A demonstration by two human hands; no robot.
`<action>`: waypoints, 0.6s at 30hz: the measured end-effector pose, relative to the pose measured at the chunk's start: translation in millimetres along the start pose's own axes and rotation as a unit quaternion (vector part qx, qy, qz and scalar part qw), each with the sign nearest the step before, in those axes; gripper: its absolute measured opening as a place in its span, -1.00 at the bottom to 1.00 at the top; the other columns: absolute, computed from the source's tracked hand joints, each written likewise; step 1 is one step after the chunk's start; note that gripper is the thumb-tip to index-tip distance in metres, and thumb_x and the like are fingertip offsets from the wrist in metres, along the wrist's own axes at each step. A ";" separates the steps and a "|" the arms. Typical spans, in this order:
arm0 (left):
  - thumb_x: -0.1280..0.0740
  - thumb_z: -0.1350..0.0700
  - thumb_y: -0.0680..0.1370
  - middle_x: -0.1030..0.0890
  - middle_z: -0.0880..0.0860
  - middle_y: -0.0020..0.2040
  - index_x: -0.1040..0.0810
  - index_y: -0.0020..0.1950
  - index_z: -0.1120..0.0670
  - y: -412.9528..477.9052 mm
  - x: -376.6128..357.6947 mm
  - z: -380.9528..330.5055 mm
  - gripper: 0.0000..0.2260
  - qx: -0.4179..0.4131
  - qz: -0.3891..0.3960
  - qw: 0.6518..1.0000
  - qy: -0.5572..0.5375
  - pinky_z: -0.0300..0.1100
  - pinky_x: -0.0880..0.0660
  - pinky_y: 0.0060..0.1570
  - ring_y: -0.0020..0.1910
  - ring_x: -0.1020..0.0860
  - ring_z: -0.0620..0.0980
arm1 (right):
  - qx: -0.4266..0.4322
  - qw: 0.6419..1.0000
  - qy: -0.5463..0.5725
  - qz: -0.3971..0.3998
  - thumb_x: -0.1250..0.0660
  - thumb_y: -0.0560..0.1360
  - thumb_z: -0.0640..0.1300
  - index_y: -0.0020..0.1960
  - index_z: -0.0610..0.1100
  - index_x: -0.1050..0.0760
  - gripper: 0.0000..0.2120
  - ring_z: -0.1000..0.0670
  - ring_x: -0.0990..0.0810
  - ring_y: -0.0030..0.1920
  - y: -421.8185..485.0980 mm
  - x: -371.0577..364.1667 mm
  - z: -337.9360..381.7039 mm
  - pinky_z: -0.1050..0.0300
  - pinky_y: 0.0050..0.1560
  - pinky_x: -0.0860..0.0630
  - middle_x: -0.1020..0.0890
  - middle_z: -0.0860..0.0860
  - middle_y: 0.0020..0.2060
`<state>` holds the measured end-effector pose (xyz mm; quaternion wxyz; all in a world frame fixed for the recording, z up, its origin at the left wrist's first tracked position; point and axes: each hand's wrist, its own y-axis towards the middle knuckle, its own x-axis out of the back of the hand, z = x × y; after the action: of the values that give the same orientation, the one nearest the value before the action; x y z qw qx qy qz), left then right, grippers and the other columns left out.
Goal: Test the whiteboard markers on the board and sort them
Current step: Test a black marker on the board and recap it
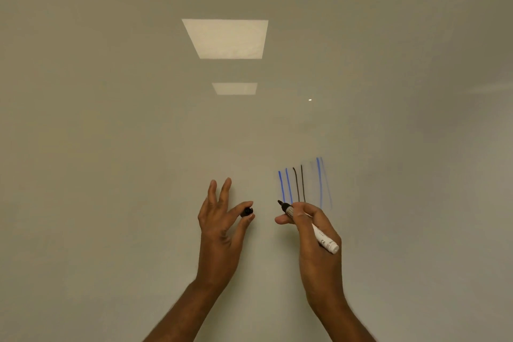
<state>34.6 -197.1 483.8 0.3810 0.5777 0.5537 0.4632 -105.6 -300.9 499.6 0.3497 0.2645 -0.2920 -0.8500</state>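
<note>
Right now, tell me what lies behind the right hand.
Blue and black test strokes on the whiteboard run down to the right hand; it covers any lower ends and the middle of the marker.

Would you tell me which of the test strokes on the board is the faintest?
The rightmost blue stroke: it is pale and barely visible, whereas the blue strokes to its left and the two black strokes are clearly darker.
</note>
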 end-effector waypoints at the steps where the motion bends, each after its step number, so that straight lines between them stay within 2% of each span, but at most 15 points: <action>1: -0.39 0.07 0.59 -0.28 -0.09 0.60 -0.60 0.26 -0.15 2.7 -2.7 5.2 -0.74 -0.010 0.001 1.000 0.006 -0.05 -0.04 0.57 0.65 -0.04 0.01 | 0.012 1.000 -0.005 -0.007 -0.27 0.60 -0.06 -0.03 -0.08 -0.59 -0.85 0.23 -0.61 0.03 3.9 -1.9 -2.1 0.51 -0.03 -0.40 -0.72 0.02 -0.12; 3: -0.39 0.07 0.61 -0.31 -0.06 0.59 -0.63 0.27 -0.06 7.9 -7.6 16.0 -0.77 -0.037 -0.002 0.999 0.032 0.02 -0.08 0.57 0.65 -0.09 0.05 | 0.042 0.999 -0.013 -0.016 -0.33 0.56 -0.10 -0.02 -0.10 -0.58 -0.91 0.14 -0.64 -0.03 10.3 -6.4 -7.8 0.49 -0.09 -0.45 -0.71 0.00 -0.14; 5: -0.37 0.01 0.62 -0.33 -0.03 0.58 -0.64 0.28 0.02 11.3 -12.1 23.5 -0.75 -0.067 -0.006 0.996 0.059 0.06 -0.10 0.58 0.64 -0.12 0.08 | 0.075 0.996 -0.026 -0.028 -0.35 0.52 -0.03 -0.01 -0.08 -0.58 -0.87 0.10 -0.65 -0.07 15.9 -10.6 -13.7 0.42 -0.11 -0.50 -0.70 0.03 -0.15; 8: -0.32 -0.01 0.62 -0.34 -0.04 0.57 -0.62 0.29 0.04 12.6 -16.8 28.9 -0.72 -0.089 -0.010 0.994 0.070 0.03 -0.07 0.58 0.63 -0.14 0.08 | 0.128 0.987 -0.082 -0.053 -0.40 0.53 0.00 0.04 -0.04 -0.58 -0.85 0.03 -0.66 -0.06 26.4 -14.7 -30.7 0.15 -0.01 -0.61 -0.68 0.08 -0.12; 12: -0.31 -0.02 0.62 -0.38 -0.02 0.55 -0.64 0.21 0.06 13.0 -20.1 32.8 -0.74 -0.095 -0.023 0.993 0.065 -0.02 -0.06 0.60 0.62 -0.18 0.06 | 0.183 0.972 -0.133 -0.066 -0.33 0.49 0.13 0.16 -0.11 -0.56 -0.62 -0.02 -0.65 -0.02 40.7 -14.1 -57.2 -0.06 0.03 -0.64 -0.66 -0.01 -0.03; 14: -0.30 -0.03 0.63 -0.39 0.01 0.54 -0.64 0.17 0.07 14.0 -22.0 34.9 -0.75 -0.107 -0.029 0.991 0.076 -0.03 -0.04 0.60 0.62 -0.19 0.05 | 0.218 0.963 -0.141 -0.068 -0.30 0.49 0.21 0.19 -0.04 -0.51 -0.59 -0.03 -0.64 -0.02 44.1 -15.4 -59.8 -0.05 0.03 -0.65 -0.64 -0.02 -0.02; 16: -0.30 -0.03 0.63 -0.39 0.03 0.54 -0.65 0.15 0.07 14.3 -24.2 37.6 -0.76 -0.126 -0.033 0.987 0.097 -0.01 -0.03 0.60 0.61 -0.20 0.05 | 0.255 0.953 -0.148 -0.067 -0.25 0.51 0.27 0.18 0.18 -0.44 -0.69 -0.01 -0.63 -0.04 46.6 -18.8 -55.1 0.07 0.01 -0.62 -0.61 0.10 -0.03; 18: -0.31 -0.02 0.62 -0.40 0.04 0.53 -0.66 0.12 0.08 14.0 -27.0 40.4 -0.78 -0.144 -0.039 0.981 0.123 0.01 -0.05 0.60 0.61 -0.22 0.05 | 0.287 0.941 -0.166 -0.072 -0.28 0.52 0.22 0.13 0.31 -0.39 -0.79 0.03 -0.61 -0.05 50.3 -22.8 -49.9 0.16 0.00 -0.57 -0.55 0.26 -0.03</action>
<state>78.4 -222.4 482.8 0.4070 0.4333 0.5458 0.5905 -36.8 -328.8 505.1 0.1434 0.2289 -0.5576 -0.7850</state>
